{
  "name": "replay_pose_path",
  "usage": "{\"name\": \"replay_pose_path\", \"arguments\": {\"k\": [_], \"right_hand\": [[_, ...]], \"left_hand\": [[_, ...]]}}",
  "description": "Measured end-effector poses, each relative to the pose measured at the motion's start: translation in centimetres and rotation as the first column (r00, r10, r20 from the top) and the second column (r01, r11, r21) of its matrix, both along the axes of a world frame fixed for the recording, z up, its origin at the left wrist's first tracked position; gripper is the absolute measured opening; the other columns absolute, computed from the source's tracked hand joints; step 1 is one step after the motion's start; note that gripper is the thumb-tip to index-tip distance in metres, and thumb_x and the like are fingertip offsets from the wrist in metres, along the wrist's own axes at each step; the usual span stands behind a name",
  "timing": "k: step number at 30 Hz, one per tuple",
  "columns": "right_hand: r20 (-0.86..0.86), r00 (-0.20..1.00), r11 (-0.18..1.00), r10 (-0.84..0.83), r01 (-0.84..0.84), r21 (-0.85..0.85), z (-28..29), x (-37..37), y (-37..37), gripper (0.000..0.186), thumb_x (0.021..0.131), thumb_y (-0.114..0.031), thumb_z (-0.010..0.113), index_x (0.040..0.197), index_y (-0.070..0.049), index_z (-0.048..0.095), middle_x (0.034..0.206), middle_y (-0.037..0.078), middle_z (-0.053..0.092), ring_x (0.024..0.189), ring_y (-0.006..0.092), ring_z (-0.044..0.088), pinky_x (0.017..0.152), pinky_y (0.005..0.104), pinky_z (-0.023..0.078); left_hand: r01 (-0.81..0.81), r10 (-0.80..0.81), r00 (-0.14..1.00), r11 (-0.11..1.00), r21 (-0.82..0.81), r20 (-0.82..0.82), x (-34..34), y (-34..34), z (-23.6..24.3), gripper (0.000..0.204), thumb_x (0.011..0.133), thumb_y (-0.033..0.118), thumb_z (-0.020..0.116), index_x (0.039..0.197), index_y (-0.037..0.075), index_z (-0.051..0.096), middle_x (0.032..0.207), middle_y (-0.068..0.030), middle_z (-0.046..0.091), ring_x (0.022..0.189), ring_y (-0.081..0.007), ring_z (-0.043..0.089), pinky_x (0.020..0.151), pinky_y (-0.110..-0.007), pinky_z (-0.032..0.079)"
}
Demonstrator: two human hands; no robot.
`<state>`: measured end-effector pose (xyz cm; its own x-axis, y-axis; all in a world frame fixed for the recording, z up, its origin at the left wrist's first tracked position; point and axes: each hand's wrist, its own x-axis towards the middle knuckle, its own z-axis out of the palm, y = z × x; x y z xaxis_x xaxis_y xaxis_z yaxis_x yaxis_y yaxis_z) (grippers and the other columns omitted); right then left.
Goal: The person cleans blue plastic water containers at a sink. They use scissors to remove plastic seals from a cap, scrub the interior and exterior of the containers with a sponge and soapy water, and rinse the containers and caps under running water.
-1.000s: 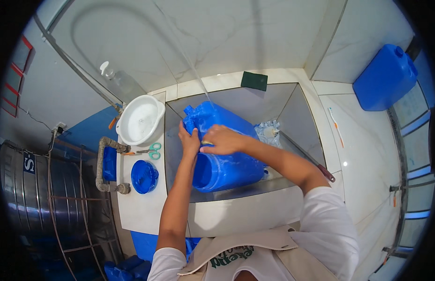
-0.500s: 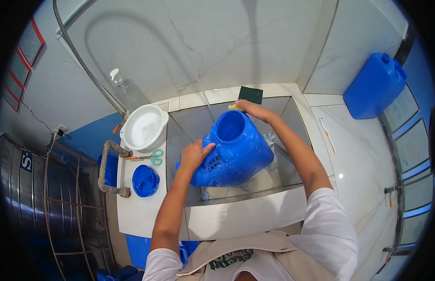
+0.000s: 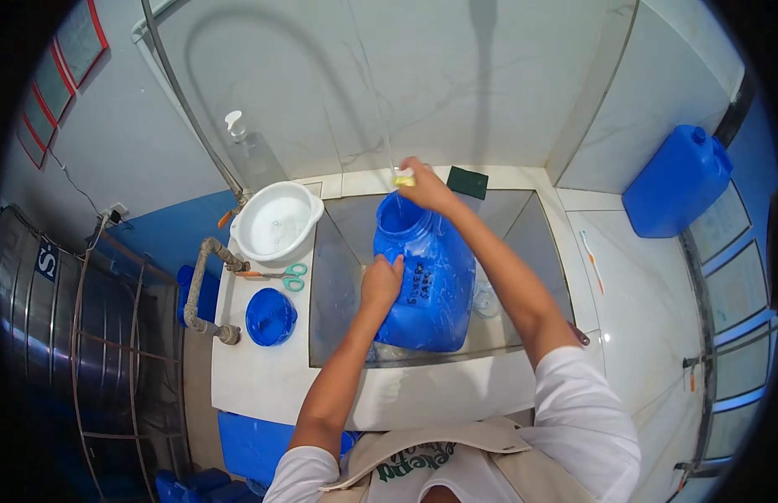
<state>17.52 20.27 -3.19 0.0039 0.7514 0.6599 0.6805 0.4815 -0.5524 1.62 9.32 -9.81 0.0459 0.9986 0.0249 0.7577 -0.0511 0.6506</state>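
You have two hands at work in the middle of the frame, on one blue jug (image 3: 443, 314) held within the sink (image 3: 338, 251), its single round mouth turned toward the top. Your left hand (image 3: 382, 281) has its grip closed on the jug's left side, thumb on the near face; you can't see where its other fingers end. Your right hand (image 3: 424, 186), above the mouth, pinches one yellow sponge (image 3: 404, 180), and one thin water stream (image 3: 387, 138) falls beside it. A narrow gap separates the jug from the sink's left edge, a wider one from its right edge; whether its base touches bottom you can't tell. On the table (image 3: 422, 390) left of the sink are one white basin (image 3: 301, 245), one pair of scissors (image 3: 294, 277) and one round blue tub (image 3: 271, 317). One green pad (image 3: 467, 183) sits at the sink's back edge, one toothbrush (image 3: 592, 261) lies right of it, and a second jug (image 3: 678, 180) stands upper right.
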Motion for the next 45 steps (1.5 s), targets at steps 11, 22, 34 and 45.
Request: {"name": "replay_pose_path", "arguments": {"k": [11,22,34,45], "right_hand": [[0.337,0.873,0.562,0.352,0.091,-0.822,1.6,-3.3,4.3,0.025,0.066,-0.001,0.055,0.086,-0.007,0.071,0.08,0.011,0.067,0.071,0.0229,0.064,0.061,0.0361,0.052],[0.49,0.808,0.823,0.325,0.013,-0.567,2.7,-7.8,4.7,0.019,0.07,-0.013,0.055,0.08,-0.002,0.067,0.082,0.022,0.064,0.075,0.035,0.063,0.069,0.0423,0.049],[-0.524,0.84,0.44,-0.137,-0.422,-0.793,4.6,-4.4,3.4,0.009,0.08,0.003,0.054,0.082,0.011,0.058,0.077,0.02,0.063,0.065,0.0274,0.065,0.058,0.0324,0.058],[-0.104,0.982,0.398,0.16,-0.16,-0.904,4.4,-0.2,4.3,0.01,0.073,0.008,0.055,0.081,0.012,0.06,0.079,0.021,0.063,0.066,0.027,0.066,0.061,0.0318,0.057]], "left_hand": [[-0.028,0.028,0.999,1.0,-0.009,0.031,-0.1,-0.7,0.1,0.048,0.087,0.035,0.05,0.089,-0.012,0.052,0.079,-0.0325,0.06,0.076,-0.0453,0.06,0.069,-0.049,0.049],[0.046,-0.05,0.994,0.998,0.044,0.094,0.7,-1.0,0.1,0.044,0.087,0.032,0.052,0.088,-0.011,0.05,0.078,-0.0325,0.06,0.073,-0.0456,0.06,0.066,-0.05,0.049],[-0.022,0.022,0.986,1.0,-0.001,0.166,-1.1,0.4,-1.1,0.049,0.087,0.036,0.049,0.088,-0.013,0.052,0.079,-0.0339,0.059,0.078,-0.0468,0.059,0.072,-0.049,0.046],[-0.003,0.107,0.903,0.97,-0.242,0.417,-3.3,-0.5,-1.7,0.047,0.087,0.033,0.05,0.097,-0.012,0.048,0.078,-0.0288,0.061,0.058,-0.0364,0.063,0.052,-0.043,0.05]]}}
